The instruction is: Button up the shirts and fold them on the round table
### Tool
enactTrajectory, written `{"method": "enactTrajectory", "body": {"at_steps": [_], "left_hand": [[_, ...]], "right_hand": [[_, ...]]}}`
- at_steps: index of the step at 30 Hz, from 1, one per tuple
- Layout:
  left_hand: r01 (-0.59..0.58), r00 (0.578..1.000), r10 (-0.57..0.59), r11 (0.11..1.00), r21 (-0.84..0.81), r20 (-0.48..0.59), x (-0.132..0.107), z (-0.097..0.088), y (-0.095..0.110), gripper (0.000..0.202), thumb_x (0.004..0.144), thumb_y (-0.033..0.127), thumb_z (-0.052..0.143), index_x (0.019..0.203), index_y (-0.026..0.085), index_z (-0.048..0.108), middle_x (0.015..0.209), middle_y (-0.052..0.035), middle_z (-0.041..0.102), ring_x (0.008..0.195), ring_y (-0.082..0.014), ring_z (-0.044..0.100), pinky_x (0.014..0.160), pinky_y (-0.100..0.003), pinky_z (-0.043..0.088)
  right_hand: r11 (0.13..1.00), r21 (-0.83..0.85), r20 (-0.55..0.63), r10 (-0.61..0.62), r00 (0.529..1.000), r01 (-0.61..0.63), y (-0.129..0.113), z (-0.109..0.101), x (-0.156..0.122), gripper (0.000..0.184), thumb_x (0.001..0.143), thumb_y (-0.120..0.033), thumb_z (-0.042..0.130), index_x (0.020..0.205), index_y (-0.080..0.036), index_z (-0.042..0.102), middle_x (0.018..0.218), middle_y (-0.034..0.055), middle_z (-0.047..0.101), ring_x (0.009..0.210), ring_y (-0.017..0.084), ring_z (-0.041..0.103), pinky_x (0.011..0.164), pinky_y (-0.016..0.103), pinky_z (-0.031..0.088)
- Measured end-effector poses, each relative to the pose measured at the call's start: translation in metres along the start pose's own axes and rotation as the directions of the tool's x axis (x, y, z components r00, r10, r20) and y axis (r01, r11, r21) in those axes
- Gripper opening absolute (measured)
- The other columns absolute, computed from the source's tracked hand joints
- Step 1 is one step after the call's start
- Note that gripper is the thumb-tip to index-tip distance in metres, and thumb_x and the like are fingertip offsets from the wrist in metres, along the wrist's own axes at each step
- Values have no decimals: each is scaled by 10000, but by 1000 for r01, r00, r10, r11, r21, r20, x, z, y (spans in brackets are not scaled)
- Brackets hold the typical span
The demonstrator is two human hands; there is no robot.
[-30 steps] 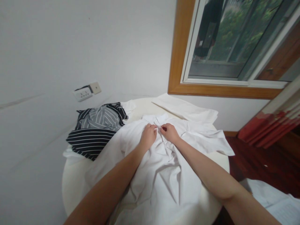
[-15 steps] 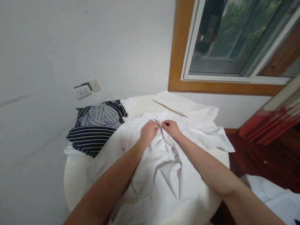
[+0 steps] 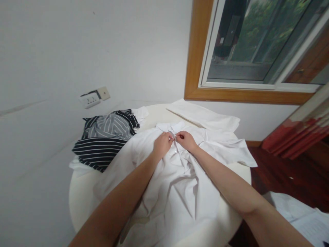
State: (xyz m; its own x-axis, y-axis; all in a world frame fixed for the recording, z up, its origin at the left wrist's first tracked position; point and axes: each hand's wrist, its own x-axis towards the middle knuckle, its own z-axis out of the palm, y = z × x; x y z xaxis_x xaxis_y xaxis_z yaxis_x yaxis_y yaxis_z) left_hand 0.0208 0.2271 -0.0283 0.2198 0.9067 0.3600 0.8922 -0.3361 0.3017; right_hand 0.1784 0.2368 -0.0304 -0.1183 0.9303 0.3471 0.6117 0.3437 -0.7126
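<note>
Pinched by two hands (image 3: 161,144) (image 3: 187,141), one white shirt (image 3: 177,181)

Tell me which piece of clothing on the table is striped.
The black and grey garment at the left of the table. Pale stripes set it apart; the shirt in the middle and the other cloth are plain white.

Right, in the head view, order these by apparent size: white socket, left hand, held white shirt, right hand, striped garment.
Largest to smallest:
White shirt
Striped garment
Left hand and right hand, too alike to rank
White socket
</note>
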Motion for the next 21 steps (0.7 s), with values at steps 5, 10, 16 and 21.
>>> {"method": "enactTrajectory", "body": {"at_steps": [5, 10, 16, 21], "left_hand": [[3, 1000, -3, 1000, -8, -6, 0, 1, 0, 109, 894, 283, 517, 929, 208, 588, 931, -50, 611, 881, -181, 596, 774, -272, 447], [-20, 1000, 20, 1000, 11, -3, 0, 0, -2, 191, 924, 294, 444, 861, 197, 595, 868, -57, 601, 856, -186, 589, 760, -276, 442], [-4, 1000, 5, 996, -84, 16, 4, 3, -9, 172, 902, 297, 480, 857, 211, 622, 862, -30, 627, 843, -160, 593, 761, -256, 444], [23, 1000, -19, 981, -192, 25, 9, 4, -14, 175, 884, 311, 505, 870, 205, 643, 883, -25, 658, 850, -160, 601, 776, -261, 455]], "right_hand": [[1000, 23, 25, 2, 1000, -3, 2, 0, 0, 186, 760, -256, 536, 785, -158, 692, 689, -3, 629, 621, 112, 520, 601, 211, 378], [996, 89, 52, 15, 999, -19, 4, -1, 0, 218, 774, -283, 535, 841, -154, 698, 688, -6, 639, 630, 115, 538, 606, 210, 381], [995, 94, 58, 9, 998, -14, 1, -2, -1, 224, 779, -269, 528, 835, -146, 706, 673, -3, 635, 615, 115, 530, 606, 212, 380], [998, 64, 69, 3, 998, -8, 0, -3, -1, 227, 788, -271, 527, 841, -154, 714, 665, -8, 635, 606, 111, 529, 576, 204, 366]]}}
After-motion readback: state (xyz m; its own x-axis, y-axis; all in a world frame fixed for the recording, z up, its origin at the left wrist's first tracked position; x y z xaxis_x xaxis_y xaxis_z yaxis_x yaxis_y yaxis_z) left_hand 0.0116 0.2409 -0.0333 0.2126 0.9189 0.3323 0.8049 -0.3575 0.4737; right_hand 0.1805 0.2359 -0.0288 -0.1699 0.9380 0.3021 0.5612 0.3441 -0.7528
